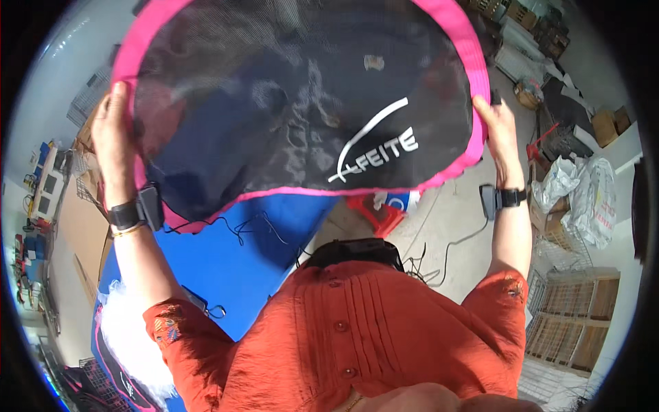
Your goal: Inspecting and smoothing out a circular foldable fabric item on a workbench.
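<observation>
A wide, see-through black mesh panel (288,82) with a bright pink edging is stretched out in front of me, with white lettering and a curved white stripe near its lower right. My left hand (113,141) grips the pink edge on the left side, thumb on the near face. At the opposite side, my right hand (500,130) pinches the right edge the same way. Fingers of both hands are partly hidden behind the panel, whose top runs out of the picture. Each wrist wears a black strap with a small dark device.
Below the panel lies a blue tabletop (199,257) with thin black cords on it. A red stool (381,218) stands on the floor beyond. White filmy material (134,336) and another pink-edged black piece (123,381) are at lower left. Silver bags (590,199) and wire racks (566,316) line the right.
</observation>
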Demonstrator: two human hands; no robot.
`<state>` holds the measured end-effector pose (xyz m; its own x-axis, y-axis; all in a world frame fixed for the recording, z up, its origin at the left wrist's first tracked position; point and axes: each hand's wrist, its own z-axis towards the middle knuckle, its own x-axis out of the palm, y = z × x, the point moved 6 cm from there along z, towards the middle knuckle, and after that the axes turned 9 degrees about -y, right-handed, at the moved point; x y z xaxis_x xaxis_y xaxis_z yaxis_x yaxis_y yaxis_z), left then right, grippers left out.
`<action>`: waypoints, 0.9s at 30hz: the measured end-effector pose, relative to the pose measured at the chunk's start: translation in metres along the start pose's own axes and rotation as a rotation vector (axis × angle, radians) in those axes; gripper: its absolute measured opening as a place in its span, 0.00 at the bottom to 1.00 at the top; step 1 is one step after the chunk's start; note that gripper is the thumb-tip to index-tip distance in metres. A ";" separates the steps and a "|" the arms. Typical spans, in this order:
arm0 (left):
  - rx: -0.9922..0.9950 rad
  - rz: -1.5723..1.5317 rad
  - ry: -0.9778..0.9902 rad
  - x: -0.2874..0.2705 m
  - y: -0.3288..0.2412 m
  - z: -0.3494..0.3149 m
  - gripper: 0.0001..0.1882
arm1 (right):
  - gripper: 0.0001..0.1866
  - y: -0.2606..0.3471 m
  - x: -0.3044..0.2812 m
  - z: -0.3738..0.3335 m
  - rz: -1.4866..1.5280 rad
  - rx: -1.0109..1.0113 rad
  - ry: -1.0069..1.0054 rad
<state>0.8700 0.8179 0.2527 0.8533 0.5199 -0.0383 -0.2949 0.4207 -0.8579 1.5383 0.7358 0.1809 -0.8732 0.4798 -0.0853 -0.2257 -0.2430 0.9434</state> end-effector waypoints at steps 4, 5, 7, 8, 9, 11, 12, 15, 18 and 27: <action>-0.036 -0.115 -0.086 -0.004 0.007 -0.012 0.22 | 0.20 0.007 0.004 0.009 -0.033 -0.060 -0.066; -0.032 -0.097 -0.143 -0.020 -0.011 -0.030 0.23 | 0.19 0.008 0.009 0.011 0.013 -0.093 -0.034; 0.038 0.040 -0.158 -0.066 0.001 -0.027 0.21 | 0.20 -0.017 -0.009 0.036 -0.133 -0.119 0.003; 0.150 0.189 -0.110 -0.101 0.014 -0.020 0.21 | 0.20 -0.011 0.007 0.028 -0.076 -0.171 0.044; 0.264 0.323 -0.055 -0.119 0.022 -0.018 0.23 | 0.19 0.005 0.027 0.022 -0.027 -0.229 0.075; 0.448 0.566 -0.139 -0.127 0.009 -0.043 0.29 | 0.21 0.021 0.041 0.012 0.040 -0.153 0.136; 0.368 0.528 -0.126 -0.130 0.008 -0.054 0.31 | 0.24 0.024 0.051 0.008 0.131 -0.089 0.216; 0.487 0.715 -0.159 -0.136 -0.007 -0.077 0.29 | 0.22 0.034 0.066 -0.003 0.227 -0.167 0.238; 0.664 0.992 -0.236 -0.134 -0.024 -0.097 0.27 | 0.21 0.024 0.064 0.010 0.162 -0.213 0.250; -0.025 -0.018 -0.465 -0.110 -0.037 -0.129 0.27 | 0.18 -0.012 0.068 0.051 -0.007 -0.276 0.266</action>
<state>0.8426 0.6487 0.2229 0.5729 0.7935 0.2053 -0.2670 0.4175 -0.8686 1.5039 0.8143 0.1800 -0.9447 0.2554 -0.2055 -0.3078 -0.4756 0.8241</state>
